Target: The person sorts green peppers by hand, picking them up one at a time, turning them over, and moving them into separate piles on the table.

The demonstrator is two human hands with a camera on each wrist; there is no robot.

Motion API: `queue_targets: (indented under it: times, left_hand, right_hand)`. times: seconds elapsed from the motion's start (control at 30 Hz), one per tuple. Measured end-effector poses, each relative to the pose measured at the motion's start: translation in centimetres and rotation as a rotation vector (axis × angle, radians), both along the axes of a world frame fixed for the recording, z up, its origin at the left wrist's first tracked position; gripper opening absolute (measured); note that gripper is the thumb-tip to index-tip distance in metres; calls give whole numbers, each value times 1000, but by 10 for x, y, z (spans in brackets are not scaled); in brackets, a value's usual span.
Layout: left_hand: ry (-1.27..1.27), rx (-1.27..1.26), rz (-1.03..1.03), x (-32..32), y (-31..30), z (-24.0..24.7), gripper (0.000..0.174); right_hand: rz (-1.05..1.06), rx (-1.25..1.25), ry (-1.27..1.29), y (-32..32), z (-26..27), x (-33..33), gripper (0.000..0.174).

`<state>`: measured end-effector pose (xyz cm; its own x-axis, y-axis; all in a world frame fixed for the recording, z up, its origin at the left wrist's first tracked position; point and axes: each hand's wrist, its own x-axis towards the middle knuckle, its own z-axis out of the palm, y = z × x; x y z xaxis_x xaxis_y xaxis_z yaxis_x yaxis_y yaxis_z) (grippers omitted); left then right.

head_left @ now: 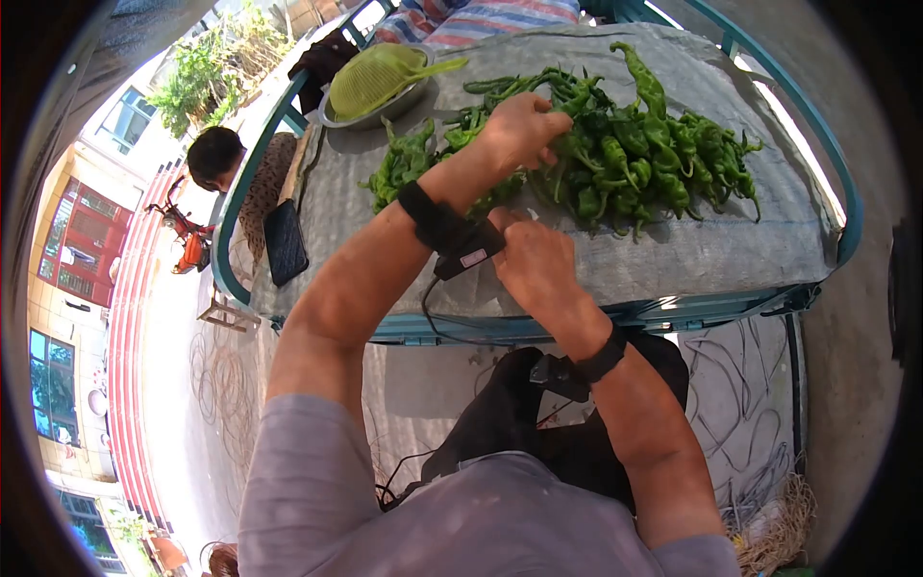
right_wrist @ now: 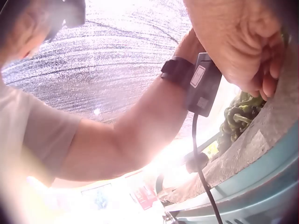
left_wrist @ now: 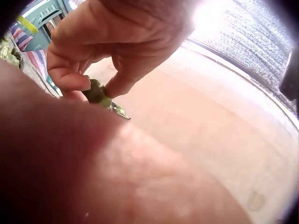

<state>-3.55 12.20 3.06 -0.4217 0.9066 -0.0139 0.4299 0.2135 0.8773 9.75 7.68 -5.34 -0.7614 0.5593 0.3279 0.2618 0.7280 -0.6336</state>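
My left hand (head_left: 524,130) reaches over a heap of long green peppers (head_left: 654,159) on grey sheeting (head_left: 731,255). In the left wrist view its thumb and fingers pinch a green pepper (left_wrist: 96,90). My right hand (head_left: 538,260) is nearer my body, fingers curled, close beside the black device (head_left: 471,250) on my left wrist. The right wrist view shows its fingers (right_wrist: 268,86) bent down beside peppers (right_wrist: 238,116); I cannot tell whether they hold one. A smaller group of peppers (head_left: 399,163) lies to the left, partly behind my left arm.
A yellow-green plastic strainer (head_left: 380,82) sits in a metal bowl (head_left: 423,94) at the back left. A phone (head_left: 286,242) lies on the left edge. Teal rails (head_left: 784,82) border the cart bed. A person (head_left: 216,159) is beyond the left rail. Striped cloth (head_left: 500,24) lies at the back.
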Motion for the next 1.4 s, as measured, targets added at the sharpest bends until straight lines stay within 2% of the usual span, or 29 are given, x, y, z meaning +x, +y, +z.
queue_targets:
  times: [0.07,0.17,0.27,0.37,0.47,0.57,0.67,0.77,0.87,0.93,1.0,1.1,1.2,1.27,1.4]
  left_hand:
    - [-57,59,56,-1,-1,1,57]
    - [-326,201,32,-8,-14,0,54]
    - [-417,183,26,-10,-22,2,47]
    - [-258,243,-60,-20,-31,-2,44]
    - [-212,235,106,-17,-37,8,51]
    - [97,217,202,-29,-43,11,48]
    - [509,183,279,-41,-48,12,51]
    - [841,302,288,-65,-43,-6,43]
    - [1062,194,100,-88,-43,-26,41]
    - [837,44,78,-75,-43,-18,41]
    - [761,8,87,-61,-46,-12,39]
    - [790,70,100,-43,-55,-7,36]
    - [639,24,20,-27,-63,0,34]
    - [494,-10,-16,-20,-66,-4,33]
    - [153,-62,16,-1,-68,-1,37]
  right_hand:
    - [8,-4,-14,1,2,1,28]
    - [13,11,-19,0,6,4,24]
    - [21,26,23,0,1,4,20]
    - [32,21,57,0,-4,3,17]
    - [29,23,74,2,-6,3,16]
    - [10,70,157,2,-12,2,14]
    - [-29,71,186,0,-7,3,16]
    - [-129,71,138,0,6,9,21]
    - [-261,62,155,7,16,13,26]
    - [-325,34,121,16,21,17,28]
    - [-362,-10,15,27,24,23,27]
    - [-320,55,-94,35,12,25,25]
    - [-288,43,-92,37,6,23,24]
    - [-269,-4,0,36,7,20,22]
    - [-199,-5,41,24,15,19,18]
